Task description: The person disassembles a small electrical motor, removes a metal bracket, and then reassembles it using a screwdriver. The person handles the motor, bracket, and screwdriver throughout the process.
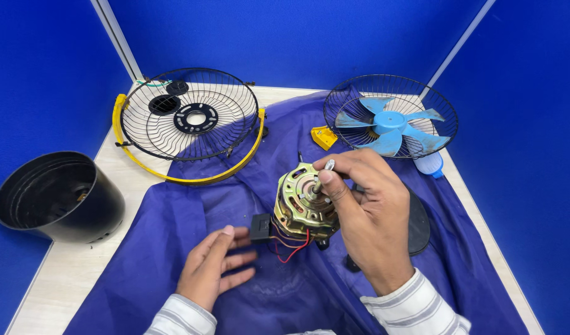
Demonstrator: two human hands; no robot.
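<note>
A brass-coloured fan motor (300, 205) stands on a blue cloth (192, 217), its steel shaft (323, 175) pointing up. My right hand (369, 211) pinches the shaft's tip between thumb and fingers. Red and dark wires (291, 245) run from the motor to a small black block (260, 226). My left hand (213, 263) rests flat on the cloth, fingers apart, its fingertips beside that block.
A black wire guard with a yellow rim (189, 121) lies at the back left. A second guard holding a blue fan blade (390, 121) lies at the back right. A black housing shell (58, 195) sits at the left edge. A yellow piece (324, 137) lies between the guards.
</note>
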